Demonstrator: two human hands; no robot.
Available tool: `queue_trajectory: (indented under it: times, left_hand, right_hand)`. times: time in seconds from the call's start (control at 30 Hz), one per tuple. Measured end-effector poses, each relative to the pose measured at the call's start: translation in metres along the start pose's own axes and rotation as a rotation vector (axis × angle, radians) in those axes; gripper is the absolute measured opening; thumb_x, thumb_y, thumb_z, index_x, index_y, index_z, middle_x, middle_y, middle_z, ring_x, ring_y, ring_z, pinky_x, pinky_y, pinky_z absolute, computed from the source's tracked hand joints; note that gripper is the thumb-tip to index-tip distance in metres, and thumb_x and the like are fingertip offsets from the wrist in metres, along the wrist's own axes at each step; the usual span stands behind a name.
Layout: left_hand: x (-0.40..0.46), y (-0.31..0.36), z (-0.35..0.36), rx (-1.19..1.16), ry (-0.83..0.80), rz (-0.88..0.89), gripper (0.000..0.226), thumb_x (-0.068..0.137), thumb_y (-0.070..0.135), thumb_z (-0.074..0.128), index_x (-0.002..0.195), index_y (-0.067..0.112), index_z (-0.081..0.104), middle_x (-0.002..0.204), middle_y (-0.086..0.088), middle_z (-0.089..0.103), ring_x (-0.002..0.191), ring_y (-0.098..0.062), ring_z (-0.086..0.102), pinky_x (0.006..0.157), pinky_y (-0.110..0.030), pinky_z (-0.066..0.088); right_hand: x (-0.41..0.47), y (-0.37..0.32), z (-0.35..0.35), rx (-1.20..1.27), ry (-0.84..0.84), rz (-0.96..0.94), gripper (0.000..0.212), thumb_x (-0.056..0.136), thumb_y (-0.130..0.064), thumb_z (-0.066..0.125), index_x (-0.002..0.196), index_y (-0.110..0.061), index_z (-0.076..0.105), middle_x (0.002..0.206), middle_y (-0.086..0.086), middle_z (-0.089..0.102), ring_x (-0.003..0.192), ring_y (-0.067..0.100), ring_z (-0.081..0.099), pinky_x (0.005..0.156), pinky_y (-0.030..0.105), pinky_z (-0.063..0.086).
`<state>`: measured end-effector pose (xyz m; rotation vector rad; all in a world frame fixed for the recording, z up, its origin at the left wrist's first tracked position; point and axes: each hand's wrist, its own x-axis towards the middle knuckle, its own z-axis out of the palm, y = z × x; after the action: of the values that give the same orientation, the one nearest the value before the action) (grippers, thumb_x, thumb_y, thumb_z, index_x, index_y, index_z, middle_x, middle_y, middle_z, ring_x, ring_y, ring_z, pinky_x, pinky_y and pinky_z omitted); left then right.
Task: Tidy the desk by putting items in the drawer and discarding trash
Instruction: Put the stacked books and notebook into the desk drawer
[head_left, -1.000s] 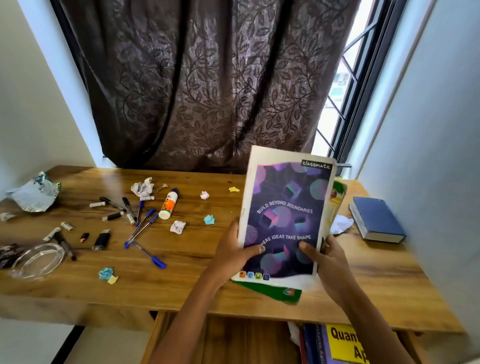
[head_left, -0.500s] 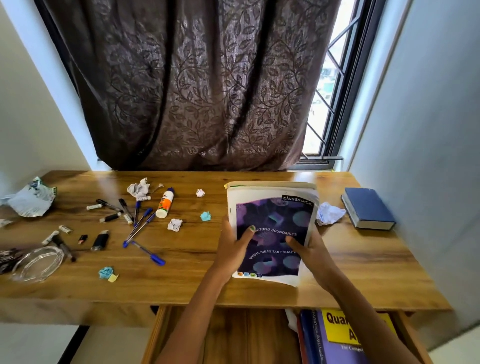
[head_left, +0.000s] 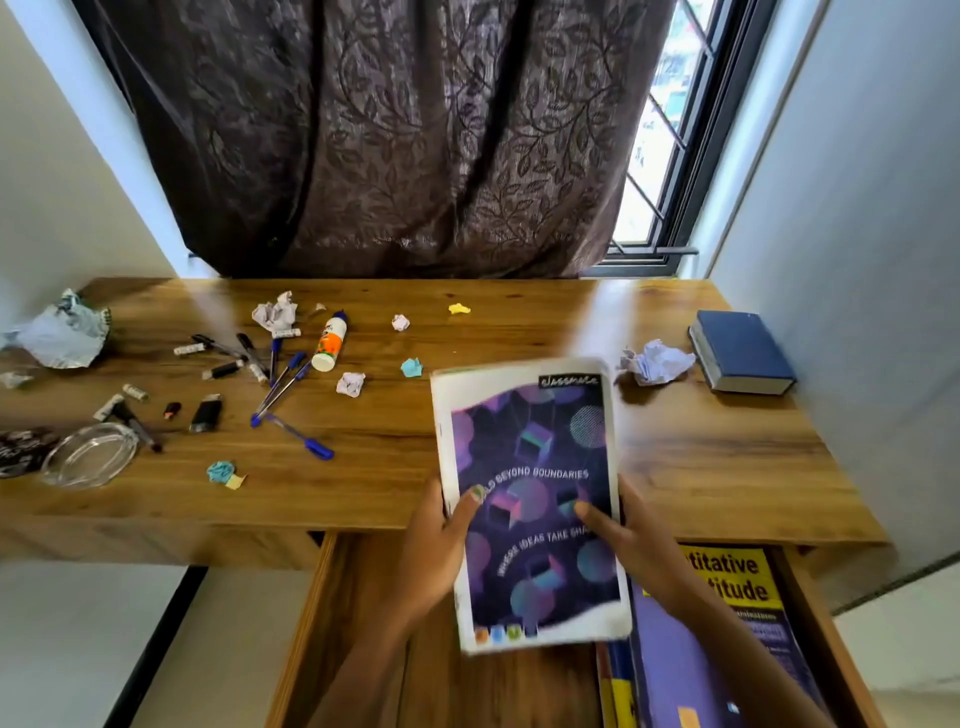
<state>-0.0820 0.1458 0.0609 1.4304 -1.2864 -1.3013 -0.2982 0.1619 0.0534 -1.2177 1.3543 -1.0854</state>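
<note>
A stack of notebooks (head_left: 530, 452) with a purple patterned cover on top is held flat over the desk's front edge and the open drawer (head_left: 363, 613). My left hand (head_left: 441, 540) grips its left edge, thumb on the cover. My right hand (head_left: 623, 540) grips its right edge, thumb on the cover too. Inside the drawer at the right lies a yellow and purple book (head_left: 737, 603). On the wooden desk (head_left: 701, 467) lie crumpled paper balls (head_left: 654, 361), several pens (head_left: 283, 384), a glue bottle (head_left: 328, 345) and a blue hardcover book (head_left: 737, 356).
A crumpled foil wrapper (head_left: 62, 335) lies at the desk's far left, a glass ashtray (head_left: 88, 454) and a black lighter (head_left: 206, 413) near the left front. A brown curtain (head_left: 389, 135) hangs behind the desk. A wall (head_left: 857, 208) stands close on the right.
Both hands have lowered the notebooks from upright to flat and drawn them toward me, from the desk top out over the open drawer. The view has tilted downward.
</note>
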Motion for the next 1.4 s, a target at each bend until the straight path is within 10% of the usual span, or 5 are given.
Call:
queue_trajectory:
  times: [0.23,0.4,0.67,1.2,1.4]
  left_hand:
    - [-0.050,-0.101,0.005,0.199,0.009,-0.222,0.034,0.089,0.038,0.057,0.119,0.022,0.053,0.107,0.004,0.066,0.098,-0.013,0.064,0.092,-0.040,0.051]
    - [-0.054,-0.116,0.012,0.176,-0.025,-0.297,0.023,0.095,0.005,0.049,0.118,0.008,0.049,0.114,-0.008,0.061,0.098,-0.011,0.058,0.075,-0.005,0.044]
    - [-0.066,-0.151,0.017,0.206,-0.064,-0.452,0.048,0.097,0.021,0.047,0.140,0.003,0.036,0.137,-0.014,0.050,0.126,-0.024,0.049,0.106,-0.044,0.041]
    - [-0.113,-0.157,0.029,0.593,0.091,-0.438,0.067,0.084,-0.006,0.056,0.145,0.009,0.031,0.137,-0.022,0.040,0.125,-0.033,0.042,0.107,-0.029,0.028]
    - [-0.110,-0.152,0.033,0.587,0.028,-0.388,0.062,0.089,0.002,0.055,0.145,0.014,0.032,0.136,-0.015,0.040,0.120,-0.024,0.044,0.098,-0.018,0.034]
  right_hand:
    - [-0.050,0.087,0.019,-0.158,-0.119,0.268,0.030,0.089,-0.004,0.058,0.108,-0.026,0.050,0.109,-0.007,0.063,0.098,0.008,0.061,0.083,0.020,0.051]
    - [-0.063,0.100,0.017,-0.159,-0.137,0.405,0.031,0.092,-0.010,0.055,0.116,-0.026,0.044,0.115,-0.012,0.059,0.103,-0.004,0.055,0.080,0.012,0.049]
    - [-0.081,0.107,0.022,-0.313,-0.190,0.538,0.030,0.094,-0.014,0.052,0.119,-0.019,0.036,0.120,0.001,0.056,0.098,0.007,0.056,0.071,0.010,0.048]
    - [-0.124,0.103,0.053,-0.649,-0.392,0.692,0.093,0.090,-0.010,0.054,0.145,-0.009,-0.020,0.147,0.014,0.031,0.121,0.022,0.050,0.095,0.029,0.043]
    - [-0.115,0.065,0.039,-1.095,-0.404,0.430,0.033,0.094,-0.026,0.043,0.122,-0.010,0.052,0.124,0.010,0.057,0.113,0.026,0.054,0.090,0.032,0.045]
